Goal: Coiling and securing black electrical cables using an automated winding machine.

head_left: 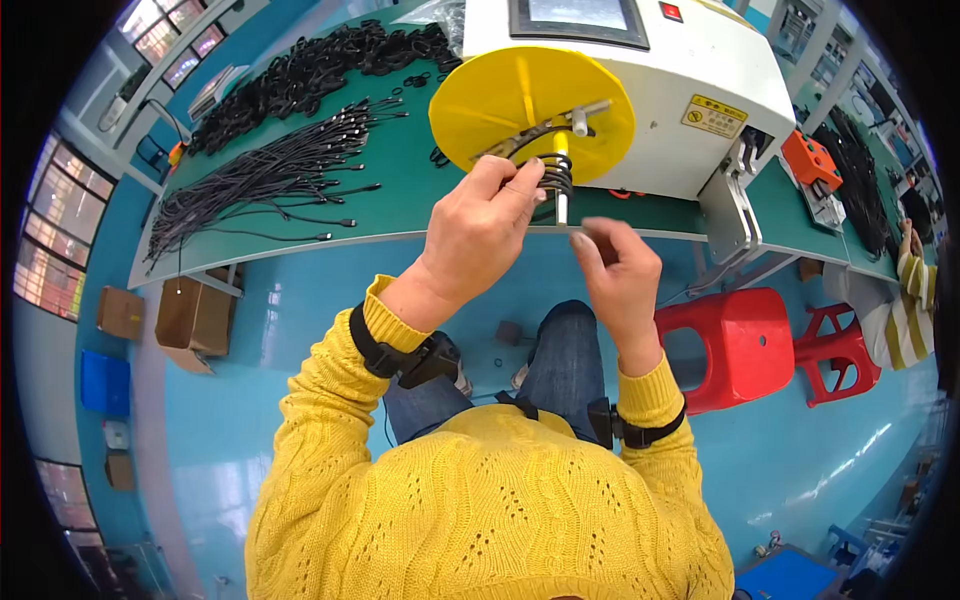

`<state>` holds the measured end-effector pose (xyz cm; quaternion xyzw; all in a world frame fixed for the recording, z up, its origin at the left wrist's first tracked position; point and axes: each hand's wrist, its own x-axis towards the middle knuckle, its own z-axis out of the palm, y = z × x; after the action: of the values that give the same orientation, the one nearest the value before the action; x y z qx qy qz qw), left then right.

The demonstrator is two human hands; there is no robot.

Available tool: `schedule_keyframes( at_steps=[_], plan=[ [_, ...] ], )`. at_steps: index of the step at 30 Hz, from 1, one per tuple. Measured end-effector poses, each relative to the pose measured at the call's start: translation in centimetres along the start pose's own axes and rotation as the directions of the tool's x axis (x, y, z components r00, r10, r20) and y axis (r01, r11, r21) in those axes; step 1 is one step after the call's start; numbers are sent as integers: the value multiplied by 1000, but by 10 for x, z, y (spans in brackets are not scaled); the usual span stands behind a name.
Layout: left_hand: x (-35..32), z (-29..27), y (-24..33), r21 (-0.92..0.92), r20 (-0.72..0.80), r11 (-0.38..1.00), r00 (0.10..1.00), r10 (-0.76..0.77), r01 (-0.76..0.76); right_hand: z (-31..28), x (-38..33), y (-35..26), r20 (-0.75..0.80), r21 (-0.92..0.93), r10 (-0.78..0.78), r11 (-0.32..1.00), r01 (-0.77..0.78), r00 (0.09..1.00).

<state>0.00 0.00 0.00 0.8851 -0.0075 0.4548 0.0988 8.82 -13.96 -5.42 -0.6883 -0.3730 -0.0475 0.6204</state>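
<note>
A yellow winding disc (465, 110) faces me on the front of a white machine (660, 110). Loops of black cable (556, 176) hang around the posts at the disc's middle. My left hand (478, 230) has its thumb and fingers closed on the cable at the left side of these loops. To the right of the metal post tip (562, 208), my right hand (622, 280) is held in the air, apart from the coil. Its fingers are loosely curled, the thumb stands off from them, and nothing shows between.
Straight black cables (270, 175) lie fanned on the green table (400, 205), with a heap of coiled cables (320, 75) behind. A metal bracket (735, 205) juts from the machine's right. Red stools (745, 345) and a striped-sleeved person (915, 285) are at right; an orange box (812, 160) sits beyond.
</note>
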Motion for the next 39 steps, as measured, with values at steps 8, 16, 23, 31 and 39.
schedule_keyframes(
  at_steps=[8,16,23,31,39],
  plan=[
    [10,-17,21,198,204,974,967,-152,111,3,26,-9,107,-108,-19,994,31,994],
    [12,-12,-4,42,390,998,919,-57,45,7,47,4,59,27,-159,987,157,986],
    [12,-11,-3,-160,371,963,918,-144,216,11,45,13,170,174,-112,981,82,979],
    [18,-14,2,-95,453,983,886,-97,156,45,11,-7,-183,-35,-158,987,155,970],
    [26,-16,1,-4,583,984,800,-143,178,39,19,-19,-155,-169,-171,975,144,973]
  ],
)
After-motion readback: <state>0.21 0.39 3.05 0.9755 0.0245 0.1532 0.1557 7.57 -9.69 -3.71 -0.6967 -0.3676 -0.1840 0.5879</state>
